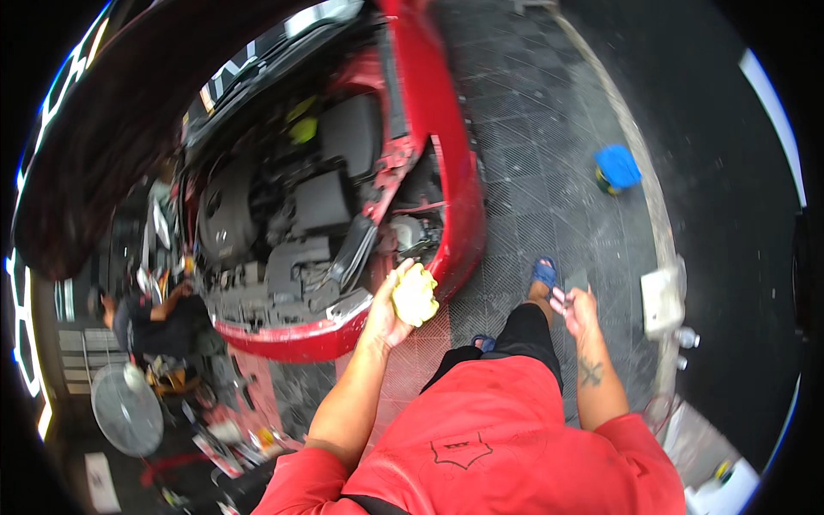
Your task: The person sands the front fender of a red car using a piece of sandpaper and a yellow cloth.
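My left hand (388, 319) is closed around a crumpled yellow cloth (415, 295), just in front of the front corner of a red car (463, 219). The headlight opening (414, 233) there is uncovered, with parts showing inside. Under the raised hood (81, 163) lies the engine bay (322, 206), where a yellow-green piece (303, 129) rests near the back. To the right, my right hand (581, 311) is held over the floor beside my leg. Its fingers look loosely bent and apart, with nothing visible in them.
Another person (159, 319) is at the car's far front side, near a round fan (127, 410). Assorted items (249, 442) clutter the lower left. By the right wall sit a blue-topped container (616, 168), a white box (661, 305) and a clear bottle (687, 337). Dark tiles (532, 189) cover the floor.
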Tool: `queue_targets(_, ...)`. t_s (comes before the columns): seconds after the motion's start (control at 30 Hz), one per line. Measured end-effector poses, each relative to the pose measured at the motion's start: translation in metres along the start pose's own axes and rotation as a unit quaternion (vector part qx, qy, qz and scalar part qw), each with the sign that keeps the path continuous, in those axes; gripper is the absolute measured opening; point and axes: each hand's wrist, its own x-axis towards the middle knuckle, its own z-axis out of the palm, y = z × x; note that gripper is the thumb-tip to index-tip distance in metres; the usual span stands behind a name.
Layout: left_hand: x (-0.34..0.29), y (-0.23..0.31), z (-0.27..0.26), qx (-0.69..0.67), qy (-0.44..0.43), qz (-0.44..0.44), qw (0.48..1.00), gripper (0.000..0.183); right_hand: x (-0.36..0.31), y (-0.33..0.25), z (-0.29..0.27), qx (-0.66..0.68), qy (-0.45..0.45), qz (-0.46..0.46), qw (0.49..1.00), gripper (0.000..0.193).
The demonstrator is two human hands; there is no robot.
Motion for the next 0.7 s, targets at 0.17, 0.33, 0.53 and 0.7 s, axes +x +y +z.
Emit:
queue_targets(0.17,0.063,0.022,0.036,0.097,0.013,-0.015,0.995,0.046,0.027,-0.004,0.009,0.066,-0.078,-0.038,0.994,0.037)
queue_targets(0.33,0.146,0.046,0.095,0.211,0.030,0.005,0.977,0.046,0.068,-0.015,0.087,0.053,-0.062,0.016,0.997,0.051)
queue_targets(0.53,0.235,0.078,0.130,0.354,0.115,0.068,0.925,0.024,0.123,0.035,0.227,-0.010,-0.165,0.064,0.984,0.057)
queue_targets(0.7,0.290,0.075,0.169,0.457,0.130,0.101,0.874,0.039,0.148,0.035,0.321,-0.250,-0.052,-0.247,0.935,0.052)
